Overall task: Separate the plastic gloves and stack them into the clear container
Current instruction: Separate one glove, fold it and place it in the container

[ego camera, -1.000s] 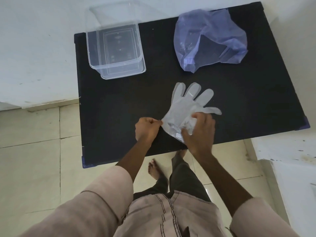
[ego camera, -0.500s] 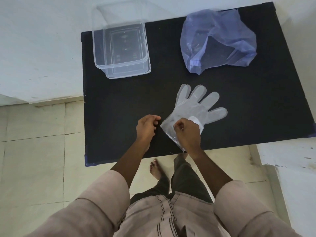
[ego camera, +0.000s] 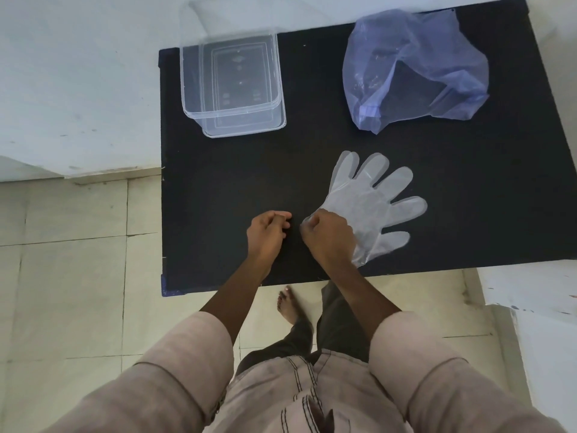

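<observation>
One clear container (ego camera: 232, 89) stands on the one black counter (ego camera: 468, 189). One stack of plastic gloves (ego camera: 368, 201) lies flat there; how many sheets it holds cannot be told. One crumpled bluish plastic bag (ego camera: 415, 67) lies at the far side. Two hands are over the counter: left hand (ego camera: 267, 234), right hand (ego camera: 327, 237). One bare foot (ego camera: 288, 304) shows on the floor.

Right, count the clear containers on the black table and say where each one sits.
1. The clear container sits at the table's far left corner, open and apparently empty, left of the bluish plastic bag. Nothing suggests a second one hidden.
</observation>
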{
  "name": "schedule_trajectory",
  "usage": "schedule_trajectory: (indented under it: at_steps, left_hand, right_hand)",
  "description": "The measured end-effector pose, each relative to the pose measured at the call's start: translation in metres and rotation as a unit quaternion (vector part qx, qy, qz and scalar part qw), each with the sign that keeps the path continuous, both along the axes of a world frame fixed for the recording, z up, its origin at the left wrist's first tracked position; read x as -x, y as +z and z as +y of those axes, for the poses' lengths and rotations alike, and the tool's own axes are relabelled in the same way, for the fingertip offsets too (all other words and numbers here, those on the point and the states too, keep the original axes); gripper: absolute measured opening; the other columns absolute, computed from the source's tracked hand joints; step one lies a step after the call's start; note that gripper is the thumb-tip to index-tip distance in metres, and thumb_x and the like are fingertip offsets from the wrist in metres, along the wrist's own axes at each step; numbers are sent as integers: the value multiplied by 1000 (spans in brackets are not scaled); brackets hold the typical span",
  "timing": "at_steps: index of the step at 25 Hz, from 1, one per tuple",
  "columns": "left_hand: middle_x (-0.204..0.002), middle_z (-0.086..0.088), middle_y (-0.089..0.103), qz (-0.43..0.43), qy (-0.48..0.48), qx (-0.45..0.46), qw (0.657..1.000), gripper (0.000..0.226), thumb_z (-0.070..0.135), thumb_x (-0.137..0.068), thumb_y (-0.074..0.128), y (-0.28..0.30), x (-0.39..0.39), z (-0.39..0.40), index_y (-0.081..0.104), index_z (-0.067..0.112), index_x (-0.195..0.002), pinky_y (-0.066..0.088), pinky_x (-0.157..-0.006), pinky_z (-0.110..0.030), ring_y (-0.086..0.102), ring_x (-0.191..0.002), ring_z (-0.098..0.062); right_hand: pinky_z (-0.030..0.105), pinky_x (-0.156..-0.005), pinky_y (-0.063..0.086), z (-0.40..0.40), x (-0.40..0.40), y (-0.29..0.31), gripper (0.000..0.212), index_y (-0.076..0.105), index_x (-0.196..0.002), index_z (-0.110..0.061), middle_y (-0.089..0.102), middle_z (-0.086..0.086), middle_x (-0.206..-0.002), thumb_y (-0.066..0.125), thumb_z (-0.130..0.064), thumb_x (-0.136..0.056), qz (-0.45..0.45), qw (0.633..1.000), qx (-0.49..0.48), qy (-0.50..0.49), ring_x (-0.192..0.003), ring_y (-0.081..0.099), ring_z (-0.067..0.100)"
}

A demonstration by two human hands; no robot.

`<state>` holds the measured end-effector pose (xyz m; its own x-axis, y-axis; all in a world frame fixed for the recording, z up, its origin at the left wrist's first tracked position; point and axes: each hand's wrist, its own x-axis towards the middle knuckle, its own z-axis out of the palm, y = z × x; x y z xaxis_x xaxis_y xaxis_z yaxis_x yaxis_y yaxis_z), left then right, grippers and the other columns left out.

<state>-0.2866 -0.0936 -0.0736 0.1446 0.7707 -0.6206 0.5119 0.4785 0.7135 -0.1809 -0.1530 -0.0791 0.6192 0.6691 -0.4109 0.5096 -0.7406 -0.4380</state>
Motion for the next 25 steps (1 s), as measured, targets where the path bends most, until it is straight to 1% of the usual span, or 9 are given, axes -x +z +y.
schedule_trajectory:
  at_steps: [5, 7, 10, 15, 19, 21, 22, 23, 25]
  left_hand:
    - [-90, 2, 68, -4, -17, 19, 1000, 25, 14, -97, 48, 1, 1, 0, 73, 17, -97, 44, -60, -16, 60, -76, -8]
    - [-88, 4, 68, 3, -43, 20, 999, 21, 17, -96, 52, 0, -1, -3, 72, 22, -91, 48, -64, -19, 61, -77, -10]
    - [-84, 8, 69, 29, -80, -1, 996, 15, 30, -89, 64, -3, -6, -7, 68, 31, -75, 54, -73, -31, 65, -83, -14]
    - [-83, -3, 71, 32, -95, 47, 994, 15, 30, -86, 70, -5, -19, -10, 71, 19, -76, 51, -55, -24, 61, -65, -13]
    - [-85, -1, 73, 114, -105, 5, 988, 11, 27, -85, 67, -11, -18, -3, 70, 24, -76, 60, -75, -40, 69, -78, -20]
    - [-96, -1, 70, 173, -194, -89, 961, 7, 30, -87, 63, -8, -14, -4, 67, 26, -89, 57, -80, -40, 67, -89, -22]
    - [-106, -3, 66, 200, -249, -163, 934, 15, 32, -89, 61, -7, -11, -9, 63, 24, -101, 53, -85, -39, 63, -97, -23]
    - [-117, -5, 61, 218, -306, -238, 896, 25, 33, -90, 59, -6, -7, -14, 59, 22, -112, 48, -92, -40, 58, -106, -23]
    - [-136, -8, 52, 210, -428, -347, 808, 40, 33, -91, 56, -6, 2, -29, 53, 19, -128, 35, -105, -43, 48, -124, -27]
  right_hand:
    - [33, -74, 58, -12, -12, -15, 24, 71, -78, -10, 67, -1, -70, 60, -25, -92, 127, 977, -97, -143, -64, 64, 13]
    - [29, -69, 57, -15, -17, -17, 24, 71, -79, -7, 68, 4, -69, 61, -23, -92, 203, 953, -98, -202, -62, 65, 14]
    - [34, -75, 56, -21, -23, -18, 21, 69, -80, -7, 67, 9, -76, 61, -22, -93, 268, 925, -85, -254, -70, 63, 19]
    - [30, -67, 51, -24, -26, -11, 25, 63, -73, -10, 60, 6, -66, 56, -19, -95, 281, 927, -83, -235, -62, 57, 16]
    - [30, -67, 52, -33, -38, -6, 23, 61, -75, -11, 60, 6, -68, 54, -18, -96, 266, 927, -103, -245, -60, 57, 14]
    - [29, -69, 53, -39, -44, -8, 18, 60, -79, -12, 64, 12, -77, 54, -17, -95, 271, 915, -116, -277, -65, 59, 16]
    - [25, -70, 55, -41, -46, -10, 16, 60, -80, -14, 65, 14, -83, 54, -17, -95, 270, 914, -115, -281, -68, 60, 16]
    - [24, -75, 57, -41, -47, -12, 14, 59, -82, -17, 66, 14, -89, 54, -17, -95, 270, 914, -114, -281, -73, 61, 17]
    - [33, -84, 56, -38, -45, -10, 15, 59, -81, -19, 65, 11, -90, 54, -23, -95, 283, 900, -129, -306, -81, 63, 21]
